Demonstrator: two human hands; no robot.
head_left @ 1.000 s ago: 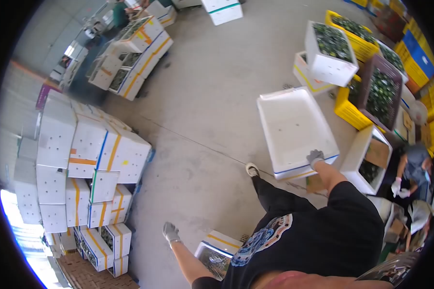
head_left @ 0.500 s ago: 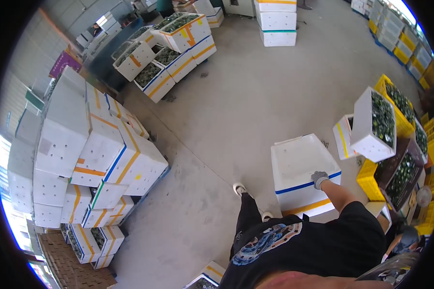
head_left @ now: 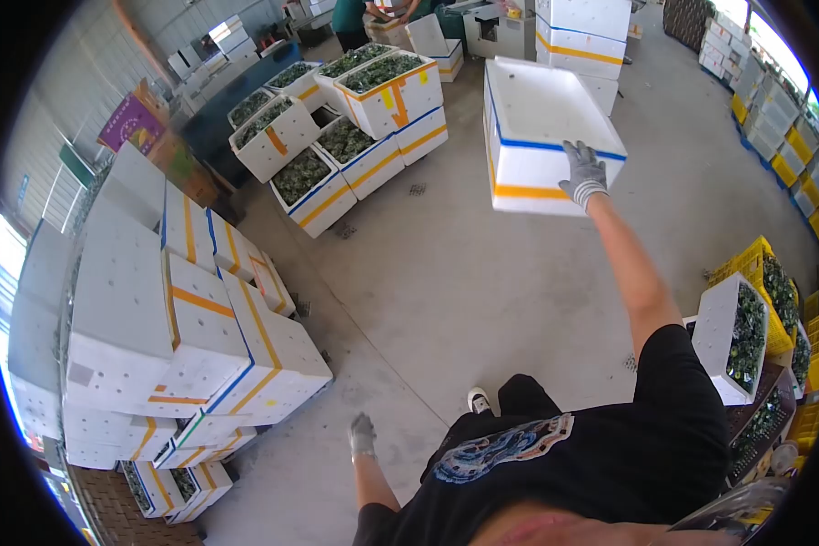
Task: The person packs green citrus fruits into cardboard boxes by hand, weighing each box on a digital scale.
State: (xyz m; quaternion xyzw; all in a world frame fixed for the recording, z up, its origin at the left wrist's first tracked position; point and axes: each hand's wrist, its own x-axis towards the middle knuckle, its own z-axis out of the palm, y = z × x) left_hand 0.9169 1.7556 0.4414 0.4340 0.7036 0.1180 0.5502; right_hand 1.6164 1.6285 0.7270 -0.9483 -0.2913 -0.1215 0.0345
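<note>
An empty white foam box (head_left: 541, 105) with a blue band at its rim and an orange band lower down is in front of me, upper right of centre. My right hand (head_left: 584, 171), in a grey glove, lies on the box's near rim; its fingers are spread over the edge and the thumb is apart. Lower left of centre, away from any box, my left hand (head_left: 362, 435) hangs over the concrete floor, gloved too, small and seen from the side; how its fingers are bent is hard to make out.
Stacked white foam boxes (head_left: 282, 337) stand at the left. Foam boxes of dark green produce (head_left: 346, 141) are ahead. More boxes and yellow crates (head_left: 778, 296) sit at the right. A person in green (head_left: 348, 20) is at the far end, near a tall box stack (head_left: 581, 45).
The empty box has moved forward, away from me, with my right hand on its rim. My left hand has come into view at the lower left. The surroundings have shifted in view.
</note>
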